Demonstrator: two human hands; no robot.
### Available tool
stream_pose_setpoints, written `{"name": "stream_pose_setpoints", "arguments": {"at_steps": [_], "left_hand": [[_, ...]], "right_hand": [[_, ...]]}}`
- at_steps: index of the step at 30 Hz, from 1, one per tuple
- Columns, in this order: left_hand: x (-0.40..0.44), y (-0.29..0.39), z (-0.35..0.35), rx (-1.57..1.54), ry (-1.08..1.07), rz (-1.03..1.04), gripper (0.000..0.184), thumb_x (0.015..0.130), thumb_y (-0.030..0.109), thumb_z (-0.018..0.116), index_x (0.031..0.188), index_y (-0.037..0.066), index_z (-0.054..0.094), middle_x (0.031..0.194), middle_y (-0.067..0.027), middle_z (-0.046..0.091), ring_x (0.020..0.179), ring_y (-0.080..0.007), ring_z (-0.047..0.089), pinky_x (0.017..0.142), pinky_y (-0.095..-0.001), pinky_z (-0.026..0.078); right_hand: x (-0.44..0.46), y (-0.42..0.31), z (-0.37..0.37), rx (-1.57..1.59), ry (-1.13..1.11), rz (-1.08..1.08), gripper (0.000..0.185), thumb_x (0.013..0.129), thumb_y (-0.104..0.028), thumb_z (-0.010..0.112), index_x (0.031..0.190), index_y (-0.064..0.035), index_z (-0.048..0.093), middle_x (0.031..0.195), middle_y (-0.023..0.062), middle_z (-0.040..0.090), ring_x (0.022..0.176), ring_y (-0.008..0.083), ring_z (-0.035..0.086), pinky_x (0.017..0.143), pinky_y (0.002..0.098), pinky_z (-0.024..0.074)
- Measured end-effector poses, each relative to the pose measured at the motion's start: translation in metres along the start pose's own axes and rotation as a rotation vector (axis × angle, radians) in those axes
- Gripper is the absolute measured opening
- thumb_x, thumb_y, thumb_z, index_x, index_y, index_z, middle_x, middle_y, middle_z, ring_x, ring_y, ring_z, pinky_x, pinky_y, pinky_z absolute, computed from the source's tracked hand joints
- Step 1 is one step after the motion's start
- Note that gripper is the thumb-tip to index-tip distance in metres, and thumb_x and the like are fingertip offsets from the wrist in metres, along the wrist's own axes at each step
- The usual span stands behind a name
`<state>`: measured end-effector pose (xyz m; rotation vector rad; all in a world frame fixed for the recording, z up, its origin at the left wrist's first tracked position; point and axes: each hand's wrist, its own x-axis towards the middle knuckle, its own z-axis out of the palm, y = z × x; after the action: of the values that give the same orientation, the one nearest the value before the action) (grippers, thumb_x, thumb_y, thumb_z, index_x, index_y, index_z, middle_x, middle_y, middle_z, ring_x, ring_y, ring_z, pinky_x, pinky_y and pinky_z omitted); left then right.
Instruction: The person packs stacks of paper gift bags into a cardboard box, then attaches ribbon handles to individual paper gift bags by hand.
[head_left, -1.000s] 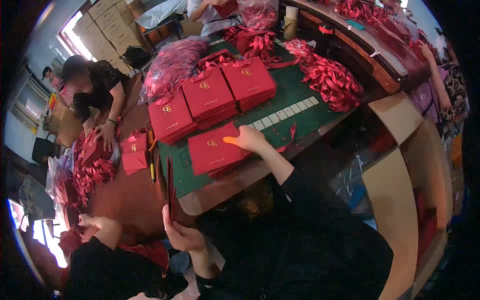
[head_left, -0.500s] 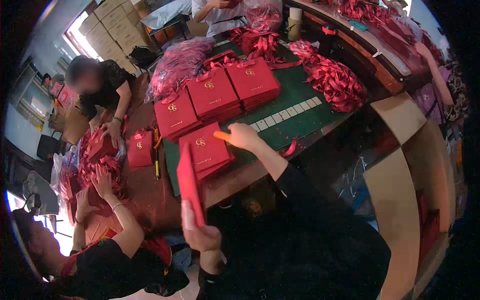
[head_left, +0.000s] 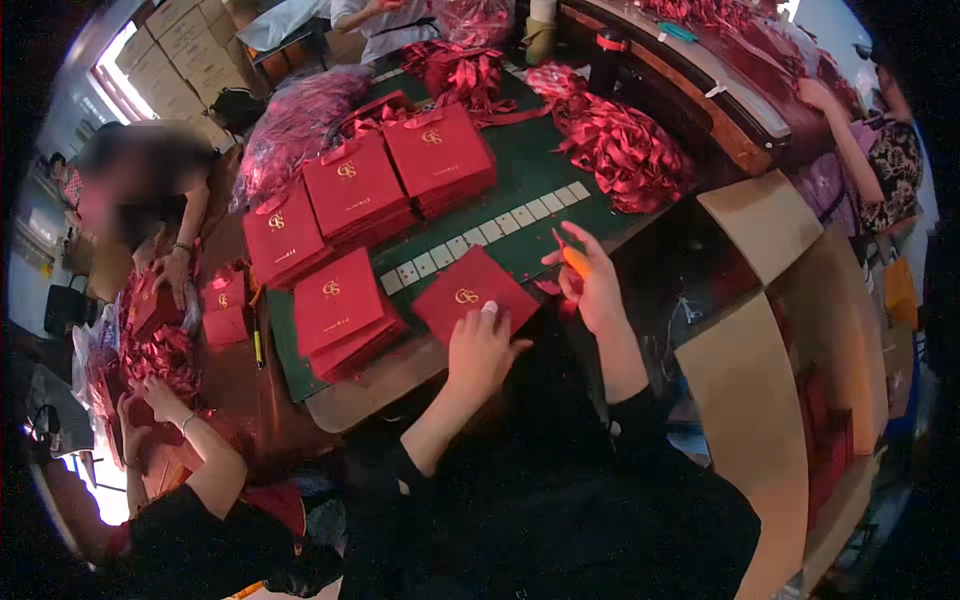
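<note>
In the head view, my left hand [head_left: 478, 352] grips the near edge of a red paper gift bag [head_left: 470, 278] with a gold logo, which lies tilted at the front of the green mat. A pale tip shows on one of its digits. Just right of the bag, my right hand [head_left: 598, 285] is raised with its fingers bent and apart. An orange cover [head_left: 577, 262] sits on one digit. A thin red bit shows by its fingertips; whether it is held is unclear. To the left lies a short stack of matching bags [head_left: 340, 300].
Taller bag stacks [head_left: 350, 185] stand behind on the green mat [head_left: 535, 240], beside a row of white cards [head_left: 480, 237]. A red ribbon heap [head_left: 635, 150] lies at the right. Open cardboard flaps [head_left: 745, 380] are near my right side. Co-workers' hands [head_left: 165, 400] work at the left.
My left hand has brought the upright bag down onto the mat, right of the short stack. My right hand has left that stack and moved right. The view has shifted rightward.
</note>
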<state>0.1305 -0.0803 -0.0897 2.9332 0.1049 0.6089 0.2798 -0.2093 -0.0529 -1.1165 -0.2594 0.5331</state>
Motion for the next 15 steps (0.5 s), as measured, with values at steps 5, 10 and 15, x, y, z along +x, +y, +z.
{"name": "stream_pose_setpoints", "arguments": {"at_steps": [5, 10, 15], "left_hand": [[0.02, -0.038, 0.013, 0.023, 0.206, -0.214, 0.07, 0.075, 0.036, 0.069, 0.128, -0.002, 0.043, 0.123, -0.0222, 0.047, 0.111, -0.0379, 0.045, 0.095, -0.046, 0.036], [0.014, -0.033, 0.015, -0.058, 0.145, -0.337, 0.079, 0.071, 0.035, 0.073, 0.131, -0.003, 0.038, 0.125, -0.0227, 0.044, 0.111, -0.0395, 0.043, 0.096, -0.0466, 0.036], [-0.008, -0.02, 0.019, 0.009, 0.272, -0.458, 0.08, 0.069, 0.027, 0.076, 0.133, -0.001, 0.037, 0.126, -0.0211, 0.043, 0.111, -0.0406, 0.041, 0.095, -0.046, 0.037]], "right_hand": [[-0.007, 0.029, -0.015, 0.122, -0.071, 0.155, 0.025, 0.094, -0.01, 0.042, 0.114, -0.0022, 0.054, 0.084, 0.0071, 0.061, 0.048, 0.005, 0.041, 0.039, 0.0179, 0.0283], [-0.021, 0.025, 0.004, 0.05, -0.191, 0.202, 0.023, 0.089, -0.003, 0.044, 0.107, -0.0012, 0.058, 0.091, 0.0056, 0.06, 0.057, 0.0044, 0.047, 0.048, 0.0162, 0.0327], [-0.016, 0.099, 0.033, -0.359, -0.17, -0.136, 0.017, 0.087, -0.006, 0.056, 0.102, 0.0006, 0.06, 0.093, 0.0054, 0.064, 0.084, 0.011, 0.057, 0.072, 0.026, 0.045]]}}
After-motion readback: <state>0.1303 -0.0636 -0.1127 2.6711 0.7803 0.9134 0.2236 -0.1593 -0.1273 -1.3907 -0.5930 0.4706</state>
